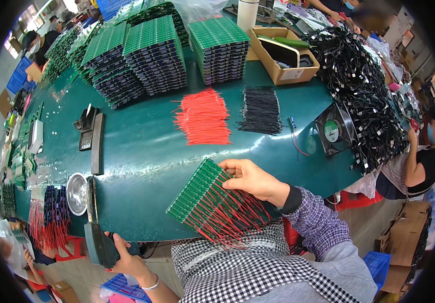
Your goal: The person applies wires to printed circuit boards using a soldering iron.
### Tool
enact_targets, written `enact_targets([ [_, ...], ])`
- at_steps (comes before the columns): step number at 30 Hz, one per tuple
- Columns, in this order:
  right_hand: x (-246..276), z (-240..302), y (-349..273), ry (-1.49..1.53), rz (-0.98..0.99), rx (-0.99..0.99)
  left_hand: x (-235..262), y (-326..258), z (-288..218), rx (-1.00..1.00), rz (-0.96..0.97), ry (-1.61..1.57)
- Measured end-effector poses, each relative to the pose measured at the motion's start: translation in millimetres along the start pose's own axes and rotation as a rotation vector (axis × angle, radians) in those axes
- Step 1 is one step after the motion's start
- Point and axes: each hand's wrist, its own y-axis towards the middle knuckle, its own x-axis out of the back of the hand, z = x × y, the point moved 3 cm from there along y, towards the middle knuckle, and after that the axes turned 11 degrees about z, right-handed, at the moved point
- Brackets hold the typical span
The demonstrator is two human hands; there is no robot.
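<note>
Your left hand, low at the table's near edge, has its fingers wrapped around the handle of a dark green tool, whose long shaft points away from you. Your right hand pinches the upper right edge of a green circuit board between thumb and fingers. That board is tilted in front of you at the table's near edge, its many red wires trailing over your checked apron; you cannot tell whether it touches the table.

Just left of the tool's shaft sits a round metal bowl, with wired boards further left. Beyond the bowl lie a dark bar and a black stand, side by side. Past your board, a red wire bundle lies left of a black wire bundle, with a fan to the right. Farther off stand stacks of green boards, an open cardboard box and a heap of black cables.
</note>
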Motion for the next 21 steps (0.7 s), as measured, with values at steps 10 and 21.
enact_targets([
  [10,1.1,-8.4,3.0,0.025,-0.050,0.050,-11.6,0.2,-6.5,0.000,0.046,-0.023],
  [21,3.0,-11.0,6.7,0.004,-0.028,0.050,-9.0,-2.9,-2.0,0.027,0.022,-0.026],
])
